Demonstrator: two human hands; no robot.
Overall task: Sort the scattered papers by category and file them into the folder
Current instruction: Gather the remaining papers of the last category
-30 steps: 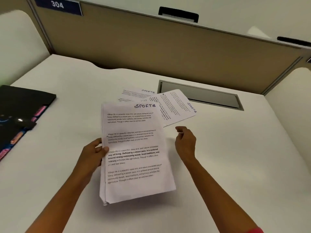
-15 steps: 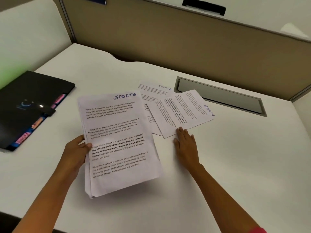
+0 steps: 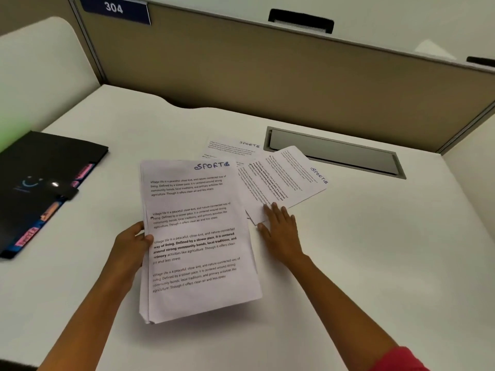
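The left hand [image 3: 131, 245] grips the stack of papers [image 3: 195, 236] by its left edge, thumb on top and the other fingers hidden beneath. The far sheet [image 3: 230, 148] lies partly under the tilted sheet [image 3: 284, 180], and its small print is unreadable. The right hand [image 3: 281, 231] lies flat with straight fingers, pressing the tilted sheet's near corner onto the smooth white desk [image 3: 375, 236]. The glossy black folder [image 3: 48, 162], with pink tabs, is cut off at the left.

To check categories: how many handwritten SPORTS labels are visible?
3: on the stack the left hand holds, on the angled sheet the right hand touches, on the far sheet. Lower sheets may hide more.
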